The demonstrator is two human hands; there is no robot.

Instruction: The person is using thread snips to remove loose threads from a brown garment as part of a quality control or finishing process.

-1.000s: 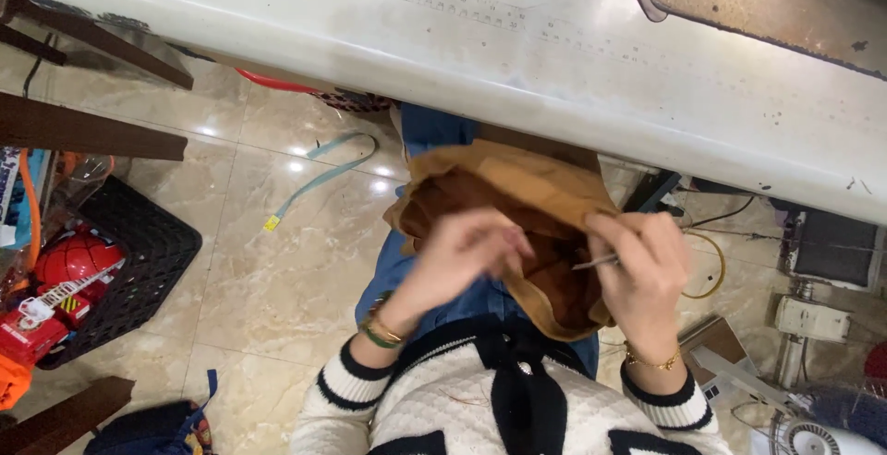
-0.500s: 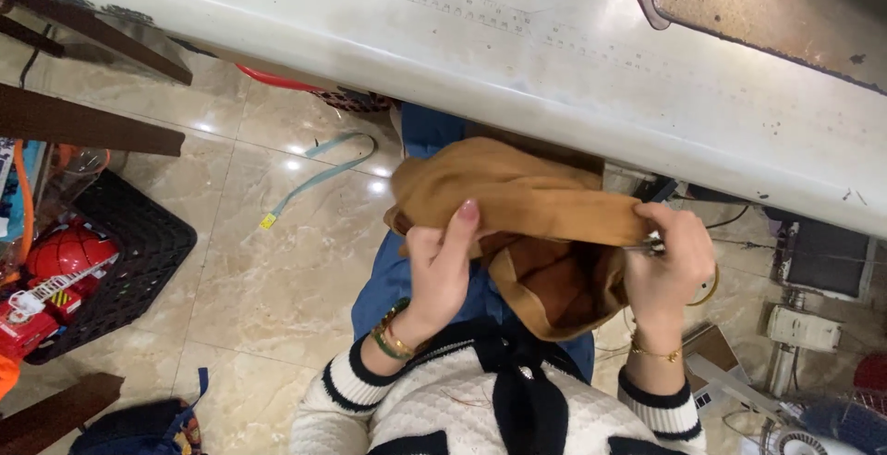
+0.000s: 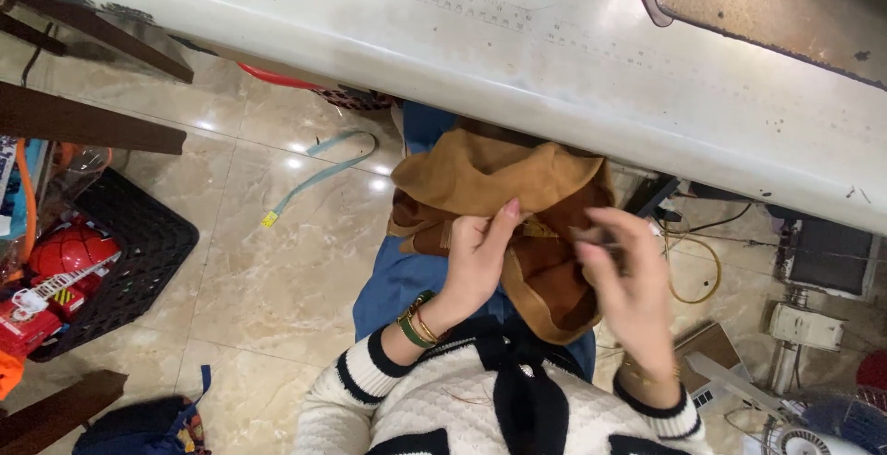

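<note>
A brown suede-like fabric piece (image 3: pixel 480 178) with a darker lining lies bunched on my lap, just under the edge of the white table (image 3: pixel 443 48). My left hand (image 3: pixel 476 256) grips the fabric near its middle, thumb pressed on top; green and gold bangles sit on that wrist. Hovering just right of it over the darker lining is my right hand (image 3: pixel 624 275), blurred by motion. It pinches a small thin metal tool (image 3: pixel 587 233) between its fingertips. My blue trousers and white knitted sleeves with black trim show below.
A rusty metal plate (image 3: pixel 767 12) is set into the table at top right. On the tiled floor lie a teal strap (image 3: pixel 323 167) and a black crate (image 3: pixel 129 261) with a red toy. Cables, boxes and a fan crowd the right side.
The fabric has dropped a little and turned on my lap. My right hand has left the fabric's right edge and swung in toward the middle. The left hand has shifted its grip upward.
</note>
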